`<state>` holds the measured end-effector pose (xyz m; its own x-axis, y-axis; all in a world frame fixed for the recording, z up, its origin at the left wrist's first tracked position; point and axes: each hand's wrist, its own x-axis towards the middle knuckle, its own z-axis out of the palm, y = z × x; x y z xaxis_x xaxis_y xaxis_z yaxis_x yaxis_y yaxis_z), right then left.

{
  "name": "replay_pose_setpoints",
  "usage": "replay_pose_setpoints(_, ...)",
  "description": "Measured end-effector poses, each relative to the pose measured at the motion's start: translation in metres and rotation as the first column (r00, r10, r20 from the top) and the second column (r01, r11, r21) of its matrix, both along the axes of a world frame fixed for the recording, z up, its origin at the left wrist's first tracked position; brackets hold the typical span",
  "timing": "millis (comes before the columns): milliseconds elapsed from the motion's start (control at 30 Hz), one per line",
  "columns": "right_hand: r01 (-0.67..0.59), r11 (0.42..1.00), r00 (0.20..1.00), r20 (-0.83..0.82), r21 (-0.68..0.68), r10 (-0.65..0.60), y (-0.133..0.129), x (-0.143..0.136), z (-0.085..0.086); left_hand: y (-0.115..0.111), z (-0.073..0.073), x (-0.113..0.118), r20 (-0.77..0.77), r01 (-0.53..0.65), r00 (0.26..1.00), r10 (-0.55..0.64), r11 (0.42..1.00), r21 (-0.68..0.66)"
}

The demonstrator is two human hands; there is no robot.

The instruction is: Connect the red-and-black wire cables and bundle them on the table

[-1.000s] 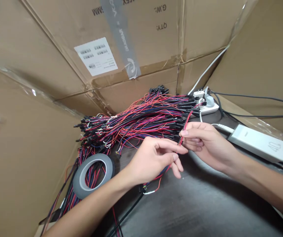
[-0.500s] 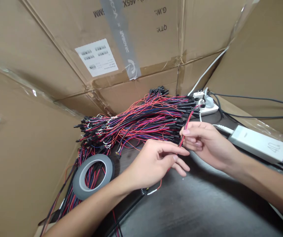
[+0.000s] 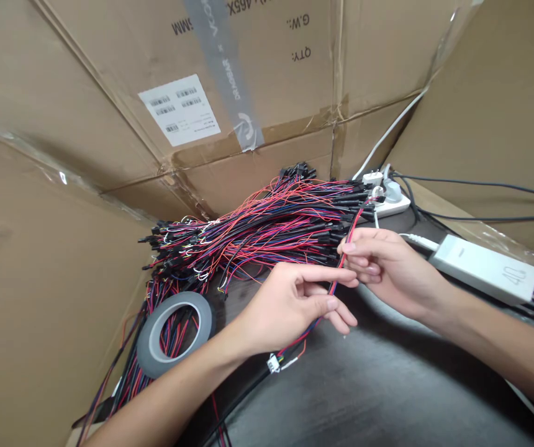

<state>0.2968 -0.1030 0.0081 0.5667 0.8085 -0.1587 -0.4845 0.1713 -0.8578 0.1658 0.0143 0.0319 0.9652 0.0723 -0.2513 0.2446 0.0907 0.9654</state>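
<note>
A thin bundle of red, black and blue wires point(image 3: 333, 287) runs slantwise through both hands. Its upper end, near the power strip, is pinched by the thumb and fingers of my right hand point(image 3: 383, 261). Lower down, my left hand point(image 3: 290, 304) has its thumb over the bundle and the other fingers behind it, the index finger stretched out. Below that hand, a small white connector point(image 3: 273, 363) shows, with a black cable point(image 3: 243, 397) leading down from it. Beside the connector a loose orange wire ends in a white sleeve point(image 3: 290, 364).
Behind my hands lies a large heap of wire harnesses point(image 3: 257, 230). A grey tape roll point(image 3: 148, 338) rests on more wires at left. At right are a white power strip point(image 3: 395, 205) and a white power adapter point(image 3: 485, 267). Cardboard walls point(image 3: 285, 112) enclose the dark table point(image 3: 388, 385).
My left index finger and thumb have parted slightly, showing more of the wires between them. The white connector below has turned into clearer view. My right hand has hardly moved.
</note>
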Motion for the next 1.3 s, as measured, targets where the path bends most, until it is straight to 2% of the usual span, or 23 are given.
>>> replay_pose_setpoints(167, -0.005, 1.0, 1.0, 0.001, 0.004, 0.005, 0.0, 0.003, -0.005, 0.005, 0.001, 0.001, -0.041, 0.074, 0.996, -0.074, 0.997, 0.003)
replay_pose_setpoints(300, -0.024, 1.0, 1.0, -0.007, -0.006, 0.024, 0.003, 0.006, -0.006, 0.008, 0.0, 0.001, -0.044, 0.075, 0.996, -0.074, 0.997, 0.024)
replay_pose_setpoints(500, -0.051, 0.999, 0.997, -0.06, -0.012, 0.05, 0.003, 0.009, -0.003, 0.007, -0.001, 0.001, -0.012, 0.015, 1.0, -0.014, 0.998, 0.058)
replay_pose_setpoints(667, 0.039, 0.999, 0.999, -0.028, -0.014, -0.039, 0.003, 0.004, -0.007, 0.008, 0.001, 0.002, 0.049, -0.068, 0.997, 0.064, 0.995, 0.069)
replay_pose_setpoints(833, -0.08, 0.995, 0.991, 0.101, -0.066, 0.086, 0.002, -0.01, -0.012, 0.008, -0.002, 0.004, 0.133, -0.157, 0.981, 0.143, 0.983, 0.097)
replay_pose_setpoints(933, -0.143, 0.988, 0.983, 0.106, -0.065, 0.149, 0.001, -0.016, -0.015, 0.005, -0.007, 0.004, 0.176, -0.159, 0.975, 0.138, 0.981, 0.113)
replay_pose_setpoints(1300, -0.149, 0.988, 0.987, 0.051, -0.039, 0.151, 0.004, -0.022, -0.023, 0.002, -0.012, 0.004, 0.232, -0.125, 0.968, 0.096, 0.986, 0.112)
